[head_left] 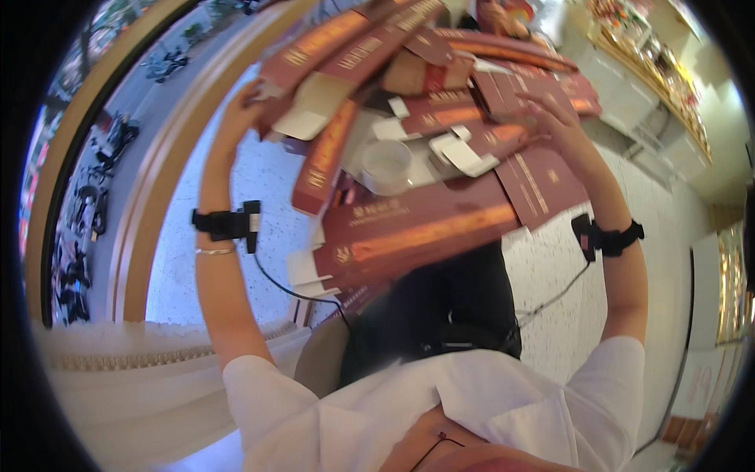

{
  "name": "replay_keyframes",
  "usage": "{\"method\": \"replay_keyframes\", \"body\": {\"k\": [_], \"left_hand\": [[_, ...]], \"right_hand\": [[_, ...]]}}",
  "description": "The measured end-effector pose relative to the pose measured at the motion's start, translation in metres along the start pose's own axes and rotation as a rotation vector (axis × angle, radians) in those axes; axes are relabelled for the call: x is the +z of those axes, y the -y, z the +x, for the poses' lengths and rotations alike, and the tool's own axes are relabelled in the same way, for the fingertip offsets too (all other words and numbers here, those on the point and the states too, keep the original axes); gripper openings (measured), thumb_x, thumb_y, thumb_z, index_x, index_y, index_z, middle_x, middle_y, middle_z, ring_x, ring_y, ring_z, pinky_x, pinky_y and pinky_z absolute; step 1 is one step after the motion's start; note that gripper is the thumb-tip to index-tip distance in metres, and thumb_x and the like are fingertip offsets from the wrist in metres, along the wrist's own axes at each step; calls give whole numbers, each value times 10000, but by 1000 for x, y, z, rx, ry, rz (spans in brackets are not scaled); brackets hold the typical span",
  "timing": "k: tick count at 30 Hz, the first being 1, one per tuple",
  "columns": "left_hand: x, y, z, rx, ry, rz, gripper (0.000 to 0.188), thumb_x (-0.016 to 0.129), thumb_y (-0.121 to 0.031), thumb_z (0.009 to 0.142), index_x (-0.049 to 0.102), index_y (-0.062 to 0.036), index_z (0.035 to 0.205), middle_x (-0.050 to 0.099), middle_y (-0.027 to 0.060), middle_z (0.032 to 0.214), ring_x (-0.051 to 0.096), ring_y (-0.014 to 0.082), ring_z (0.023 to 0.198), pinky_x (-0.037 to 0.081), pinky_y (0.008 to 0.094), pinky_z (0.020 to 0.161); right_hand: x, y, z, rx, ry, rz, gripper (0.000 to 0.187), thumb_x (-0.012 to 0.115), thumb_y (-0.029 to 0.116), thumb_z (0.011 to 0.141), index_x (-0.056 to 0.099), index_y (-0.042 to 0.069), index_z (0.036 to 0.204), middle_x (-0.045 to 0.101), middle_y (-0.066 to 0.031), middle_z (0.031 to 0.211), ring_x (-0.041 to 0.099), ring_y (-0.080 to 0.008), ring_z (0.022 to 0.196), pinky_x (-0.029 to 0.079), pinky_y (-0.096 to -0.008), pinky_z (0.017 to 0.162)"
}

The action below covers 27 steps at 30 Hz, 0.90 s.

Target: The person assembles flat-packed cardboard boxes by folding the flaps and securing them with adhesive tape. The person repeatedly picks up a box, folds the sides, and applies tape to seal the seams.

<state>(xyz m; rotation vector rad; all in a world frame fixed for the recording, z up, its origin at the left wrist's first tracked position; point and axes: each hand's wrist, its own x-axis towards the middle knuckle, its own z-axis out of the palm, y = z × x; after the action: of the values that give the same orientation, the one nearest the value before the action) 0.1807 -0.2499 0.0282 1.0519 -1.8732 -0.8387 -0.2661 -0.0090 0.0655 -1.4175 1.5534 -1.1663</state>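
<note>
A heap of long, flat maroon cartons (425, 228) with orange stripes lies in front of me, some with white end flaps folded out. At the heap's left, my left hand (247, 108) has its fingers curled on the end of a long maroon carton (314, 55); they are blurred and partly hidden. My right hand (560, 126) is at the right side, fingers stretched and apart, by the end of a smaller maroon carton (503, 135). A clear round plastic tub (385, 165) stands amid the cartons, between my hands.
A window with a wooden frame (145, 236) runs along my left, with parked scooters (94, 197) outside. A white lace cloth (157, 377) lies at the lower left. Another person's hand (503, 17) shows beyond the heap. Shelves with goods (653, 55) stand at the far right.
</note>
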Motion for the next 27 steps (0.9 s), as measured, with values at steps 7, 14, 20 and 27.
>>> {"method": "replay_keyframes", "body": {"k": [7, 14, 20, 27], "left_hand": [[-22, -51, -74, 135, -348, 165, 432, 568, -219, 911, 519, -52, 1307, 531, 148, 1298, 488, 224, 1213, 354, 346, 1038], [68, -103, -227, 225, -292, 416, 242, 588, -81, 872, 612, -6, 1100, 620, 152, 1107, 579, 243, 1072, 438, 365, 949], [178, -120, -224, 270, 393, 767, 678, 692, -338, 773, 449, -60, 1342, 436, 223, 1345, 385, 388, 1271, 282, 487, 1079], [219, -54, -209, 240, 354, 943, 869, 649, -487, 789, 269, -81, 1456, 306, 251, 1442, 267, 416, 1348, 210, 487, 1119]], "right_hand": [[-66, -63, -38, -189, -28, -662, 296, 573, 144, 892, 582, 97, 1184, 629, -61, 1052, 605, -200, 917, 498, -331, 828], [-77, -114, -53, -294, 36, -1031, 383, 663, 128, 802, 579, 100, 1175, 573, -88, 1201, 532, -287, 1133, 452, -365, 930], [-40, -123, -53, -402, 314, -1055, 747, 761, 317, 697, 443, 147, 1352, 447, -94, 1381, 376, -300, 1308, 306, -473, 1080], [-39, -158, -72, -408, 331, -1045, 824, 739, 360, 696, 364, 219, 1417, 376, -61, 1450, 321, -293, 1350, 262, -501, 1111]]}}
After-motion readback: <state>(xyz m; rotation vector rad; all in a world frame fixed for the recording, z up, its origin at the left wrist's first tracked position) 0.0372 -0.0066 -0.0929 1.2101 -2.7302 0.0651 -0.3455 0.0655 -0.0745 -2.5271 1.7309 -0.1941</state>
